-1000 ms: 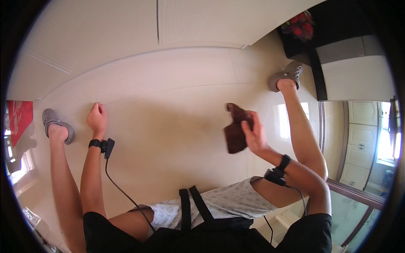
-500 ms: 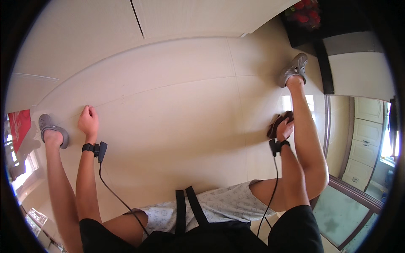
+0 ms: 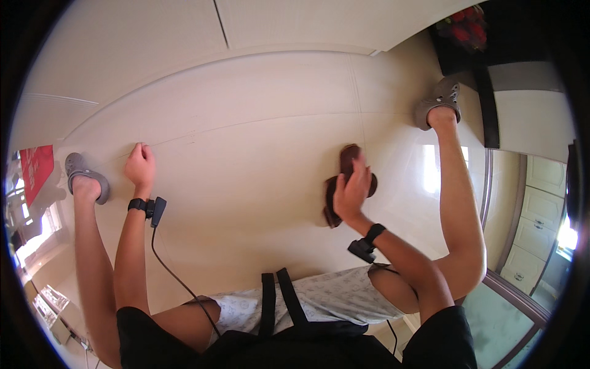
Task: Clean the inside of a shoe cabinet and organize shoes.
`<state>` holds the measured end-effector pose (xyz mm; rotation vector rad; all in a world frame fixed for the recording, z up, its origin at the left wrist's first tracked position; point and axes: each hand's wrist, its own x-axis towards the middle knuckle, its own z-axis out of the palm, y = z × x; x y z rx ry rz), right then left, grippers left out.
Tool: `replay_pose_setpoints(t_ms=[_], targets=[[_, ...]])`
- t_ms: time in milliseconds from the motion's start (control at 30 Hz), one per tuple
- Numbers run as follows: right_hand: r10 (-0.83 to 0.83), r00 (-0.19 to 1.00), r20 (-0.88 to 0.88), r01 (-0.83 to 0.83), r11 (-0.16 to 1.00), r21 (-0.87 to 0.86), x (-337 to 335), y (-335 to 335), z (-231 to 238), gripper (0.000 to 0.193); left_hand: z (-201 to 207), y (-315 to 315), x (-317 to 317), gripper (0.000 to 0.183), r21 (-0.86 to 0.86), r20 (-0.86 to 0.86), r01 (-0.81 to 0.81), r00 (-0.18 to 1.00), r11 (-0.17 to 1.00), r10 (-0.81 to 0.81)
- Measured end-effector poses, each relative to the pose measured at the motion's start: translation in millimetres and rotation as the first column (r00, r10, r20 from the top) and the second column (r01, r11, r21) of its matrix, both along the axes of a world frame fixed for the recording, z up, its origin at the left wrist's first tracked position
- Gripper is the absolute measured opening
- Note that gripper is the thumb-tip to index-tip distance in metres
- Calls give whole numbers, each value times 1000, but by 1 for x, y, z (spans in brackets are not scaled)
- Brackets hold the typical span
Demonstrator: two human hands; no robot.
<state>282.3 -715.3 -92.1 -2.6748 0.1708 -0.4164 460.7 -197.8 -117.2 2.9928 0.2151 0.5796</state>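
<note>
Right of the middle of the pale floor lies a dark brown cloth point(image 3: 332, 203), bunched and uneven in outline. My right hand point(image 3: 352, 192) is on top of it, fingers bent over it and somewhat blurred, and covers its middle. Over at the left, my left hand point(image 3: 141, 165) is closed in a fist at the floor, well apart from the cloth. Nothing shows between its fingers, though the palm side is hidden.
My feet in grey clogs are set wide, the left clog point(image 3: 86, 177) beside my left hand and the right clog point(image 3: 438, 104) farther out. A pale cabinet front point(image 3: 153, 46) borders the far side. Cables hang from the wrist straps. White drawers point(image 3: 544, 189) stand far right.
My right hand has swept the brown cloth leftward over the floor, from beside my right leg toward the middle. The left hand stays closed at the same spot on the floor.
</note>
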Motion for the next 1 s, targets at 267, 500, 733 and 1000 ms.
replay_pose_setpoints(t_ms=[267, 500, 733, 1000], targets=[[19, 998, -57, -13, 994, 107, 70, 155, 10, 52, 4, -15, -7, 25, -81, 24, -36, 999, 996, 38], [317, 938, 142, -335, 932, 138, 178, 207, -3, 41, 15, -29, -7, 17, -176, 66, -32, 997, 984, 44], [618, 756, 213, -653, 735, 183, 291, 208, -1, 32, 22, -35, -7, 19, -248, 112, -14, 993, 969, 43], [951, 305, 39, -894, 272, 357, 301, 250, 16, 28, 24, -29, -14, 15, -307, 134, 54, 991, 950, -13]])
